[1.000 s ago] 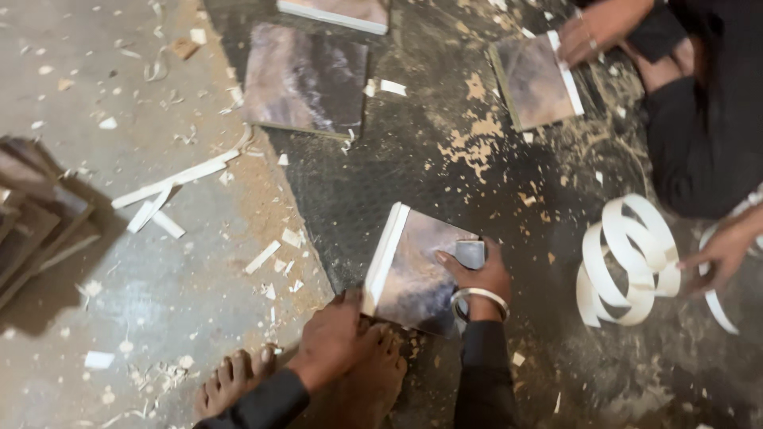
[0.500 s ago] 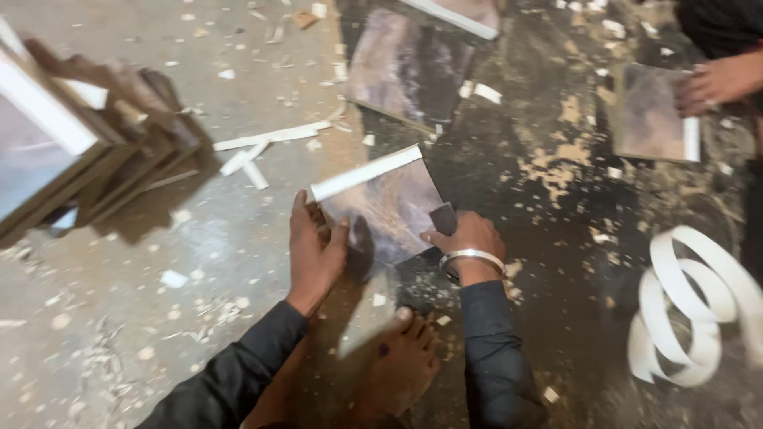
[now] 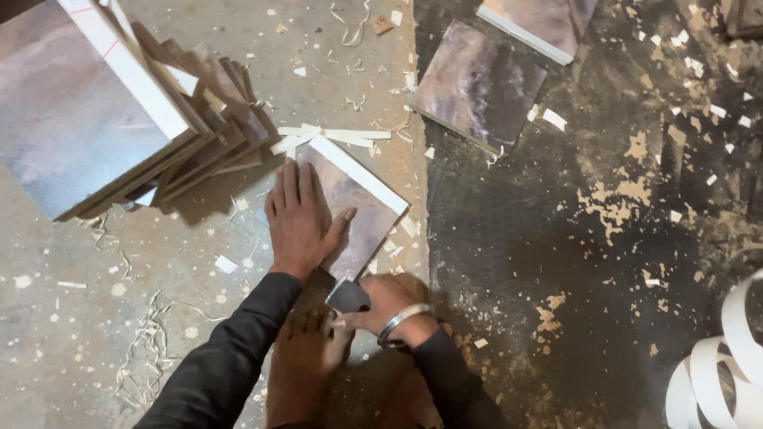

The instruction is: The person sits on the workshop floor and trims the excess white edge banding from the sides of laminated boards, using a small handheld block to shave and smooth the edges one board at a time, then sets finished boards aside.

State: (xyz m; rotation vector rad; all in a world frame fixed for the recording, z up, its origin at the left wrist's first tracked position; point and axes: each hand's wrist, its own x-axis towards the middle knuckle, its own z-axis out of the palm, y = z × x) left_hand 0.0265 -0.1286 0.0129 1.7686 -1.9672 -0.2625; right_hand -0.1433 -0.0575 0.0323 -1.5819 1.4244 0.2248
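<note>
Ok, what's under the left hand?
The left hand lies flat on a brown panel with a white edge strip. The floor beneath the panel is hidden.

The square panel with a mottled brown-purple marbled face (image 3: 350, 202) carries a white edge strip. The flat dark grey metal blade (image 3: 348, 295) sits beside a silver bangle (image 3: 401, 322). Both sleeves are black. The stacked brown panels (image 3: 119, 135) show white edges with thin red marks. The concrete floor (image 3: 71, 318) is pale grey on one side, near-black on the other, speckled with white chips and tan sawdust. The coiled edging tape (image 3: 723, 373) is white.
</note>
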